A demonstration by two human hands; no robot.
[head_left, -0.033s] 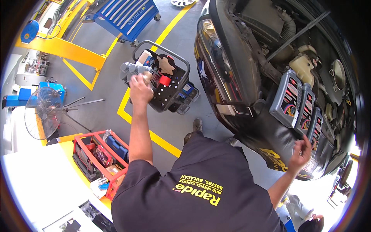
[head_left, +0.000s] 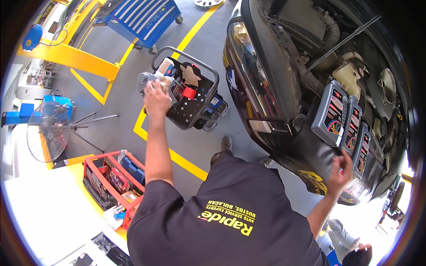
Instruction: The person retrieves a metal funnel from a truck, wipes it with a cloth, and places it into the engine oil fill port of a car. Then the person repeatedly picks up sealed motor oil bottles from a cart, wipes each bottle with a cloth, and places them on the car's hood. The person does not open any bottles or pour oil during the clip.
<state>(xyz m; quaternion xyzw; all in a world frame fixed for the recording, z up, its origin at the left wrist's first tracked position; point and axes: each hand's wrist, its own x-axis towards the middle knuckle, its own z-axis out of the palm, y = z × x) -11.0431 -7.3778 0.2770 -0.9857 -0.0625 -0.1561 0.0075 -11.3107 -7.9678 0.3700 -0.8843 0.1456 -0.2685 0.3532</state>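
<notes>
My left hand (head_left: 157, 98) reaches over a dark wheeled cart (head_left: 186, 113) and closes its fingers round the top of a grey bottle (head_left: 167, 83). More grey bottles (head_left: 144, 78) stand beside it at the cart's left side. On the right, my right hand (head_left: 341, 172) hovers by the car's front edge with its fingers curled. Whether something small is pinched in it is hard to make out. Just beyond it, three grey motor oil bottles (head_left: 330, 114) lie tilted in a row on the front of the car (head_left: 262, 80), whose engine bay is exposed.
A red-framed tool carrier (head_left: 115, 181) stands at the left, with a floor fan (head_left: 49, 131) behind it. At the back is a blue tool cabinet (head_left: 144, 22) on casters. A prop rod (head_left: 344, 44) crosses the engine bay. Another person (head_left: 344, 235) shows at the lower right.
My left hand has shifted slightly left and onto the bottle top. My right hand has moved a little left, its fingers still curled.
</notes>
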